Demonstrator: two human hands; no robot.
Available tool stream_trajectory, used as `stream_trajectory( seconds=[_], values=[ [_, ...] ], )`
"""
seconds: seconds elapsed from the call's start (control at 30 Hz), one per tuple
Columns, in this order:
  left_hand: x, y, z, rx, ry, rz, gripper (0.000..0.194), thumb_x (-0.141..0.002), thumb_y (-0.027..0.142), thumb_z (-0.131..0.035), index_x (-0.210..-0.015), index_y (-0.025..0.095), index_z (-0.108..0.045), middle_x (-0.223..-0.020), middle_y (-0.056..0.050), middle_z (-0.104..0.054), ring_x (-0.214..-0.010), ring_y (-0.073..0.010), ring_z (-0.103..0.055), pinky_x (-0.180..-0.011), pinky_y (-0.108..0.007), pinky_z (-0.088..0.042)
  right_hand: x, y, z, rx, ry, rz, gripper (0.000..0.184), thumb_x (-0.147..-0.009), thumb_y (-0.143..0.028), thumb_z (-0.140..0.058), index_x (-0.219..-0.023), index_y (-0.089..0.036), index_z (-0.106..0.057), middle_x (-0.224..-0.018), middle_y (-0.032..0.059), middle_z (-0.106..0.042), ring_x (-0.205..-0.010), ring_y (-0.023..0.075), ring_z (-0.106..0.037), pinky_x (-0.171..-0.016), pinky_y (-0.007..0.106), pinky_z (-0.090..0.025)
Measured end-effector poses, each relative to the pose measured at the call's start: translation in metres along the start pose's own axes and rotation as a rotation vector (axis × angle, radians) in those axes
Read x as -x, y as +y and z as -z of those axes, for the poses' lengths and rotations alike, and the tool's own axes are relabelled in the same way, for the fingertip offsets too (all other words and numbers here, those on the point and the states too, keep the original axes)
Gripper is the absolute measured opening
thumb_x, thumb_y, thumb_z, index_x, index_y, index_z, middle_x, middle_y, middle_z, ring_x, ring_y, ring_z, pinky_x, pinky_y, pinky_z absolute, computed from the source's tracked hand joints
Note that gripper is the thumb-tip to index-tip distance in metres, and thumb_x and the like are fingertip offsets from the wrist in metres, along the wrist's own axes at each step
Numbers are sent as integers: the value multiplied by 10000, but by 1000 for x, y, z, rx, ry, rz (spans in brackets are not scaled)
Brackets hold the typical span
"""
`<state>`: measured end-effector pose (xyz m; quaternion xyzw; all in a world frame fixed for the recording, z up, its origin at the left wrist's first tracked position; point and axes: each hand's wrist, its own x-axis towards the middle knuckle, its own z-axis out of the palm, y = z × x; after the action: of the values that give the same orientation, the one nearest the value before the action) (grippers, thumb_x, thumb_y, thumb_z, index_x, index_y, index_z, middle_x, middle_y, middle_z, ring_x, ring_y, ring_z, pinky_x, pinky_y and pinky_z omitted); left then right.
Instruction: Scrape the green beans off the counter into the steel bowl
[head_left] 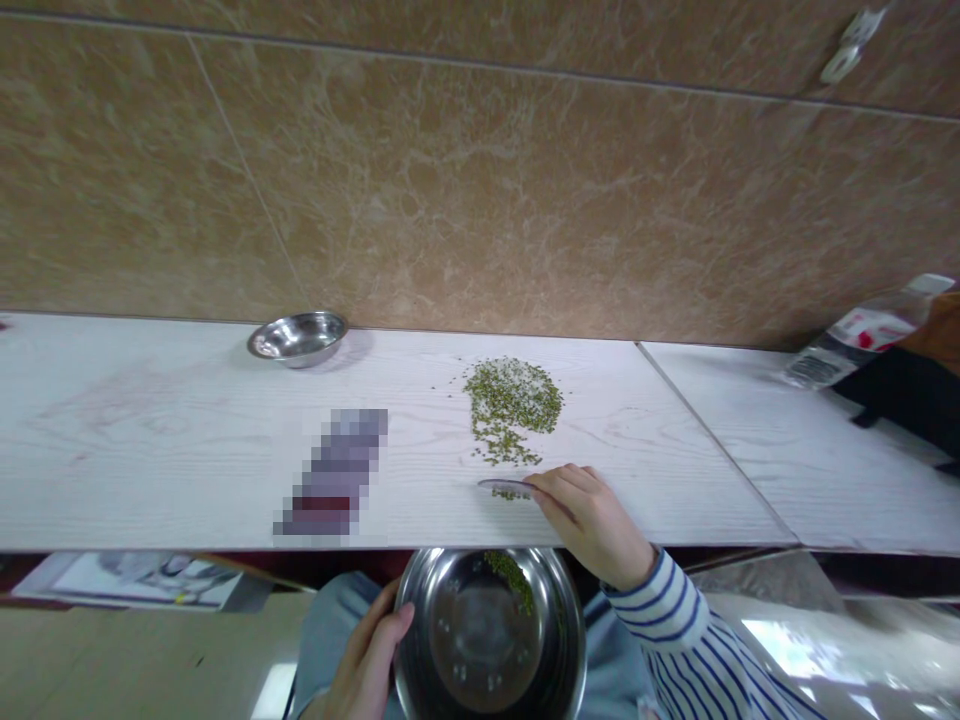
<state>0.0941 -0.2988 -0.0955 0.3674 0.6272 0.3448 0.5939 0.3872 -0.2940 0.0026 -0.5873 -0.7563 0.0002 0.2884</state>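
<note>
My left hand (375,645) is closed on the left rim of a large steel bowl (487,640), held over my lap just below the table's front edge. A patch of small green beans (510,580) lies inside it, near its far right side. In my right hand (596,520) is what looks like a metal spoon (499,484), held low against the tabletop and partly covered by my fingers. A few beans sit right by its edge. Beyond it, a loose spread of green beans (517,395) covers part of the white table.
A small steel bowl (298,340) stands at the back left by the tiled wall (450,200). A blurred-out flat object (334,475) lies left of centre. At the far right are a plastic bottle (862,335) and a dark item (907,395). Papers (142,580) show below the table edge.
</note>
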Motion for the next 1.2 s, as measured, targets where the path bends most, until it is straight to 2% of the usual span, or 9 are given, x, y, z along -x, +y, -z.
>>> stream_trajectory(
  seconds=[0.3,0.47,0.7,0.87,1.07,1.2],
  values=[
    [8,7,-5,15,-32,-15,477,-728,512,-667,-1095,219,-753,-1263,-51,-734,-1410,-351,-428,-1198,-457,-257,3,-5,4,-56,-57,13,204,-1027,-247,-464,-1083,-227,-658,-965,42,-744,-885,182,-660,-783,350,-451],
    [10,7,-9,28,-44,-16,500,-734,495,-666,-1121,187,-742,-1282,-81,-721,-1400,-341,-443,-1194,-448,-267,6,-2,3,-3,-2,-38,215,-1021,-231,-459,-1102,-212,-658,-970,57,-746,-883,187,-672,-774,345,-476],
    [20,23,-19,4,-62,-42,469,-724,488,-654,-1058,178,-764,-1214,-78,-755,-1339,-327,-521,-1151,-381,-347,8,-9,1,17,6,-46,207,-1005,-203,-475,-1100,-178,-657,-937,59,-738,-842,196,-671,-744,345,-493],
    [19,18,-16,-10,-24,-35,485,-739,502,-639,-1091,186,-748,-1247,-76,-738,-1379,-333,-472,-1184,-434,-288,11,-18,-1,2,7,-38,194,-994,-181,-489,-1095,-173,-654,-920,54,-730,-826,200,-662,-739,351,-480],
    [19,15,-12,-17,0,-34,405,-737,489,-646,-1013,212,-748,-1265,-61,-734,-1403,-341,-445,-1196,-442,-268,14,-25,-2,-31,7,-19,204,-1008,-207,-469,-1090,-173,-652,-908,55,-724,-806,196,-654,-722,345,-480],
    [18,14,-11,-28,12,-22,477,-724,506,-643,-1071,192,-739,-1280,-74,-725,-1408,-341,-439,-1196,-442,-270,15,-29,-1,-58,4,-12,180,-998,-200,-501,-1091,-175,-653,-925,50,-730,-813,194,-657,-725,343,-484]
  ],
)
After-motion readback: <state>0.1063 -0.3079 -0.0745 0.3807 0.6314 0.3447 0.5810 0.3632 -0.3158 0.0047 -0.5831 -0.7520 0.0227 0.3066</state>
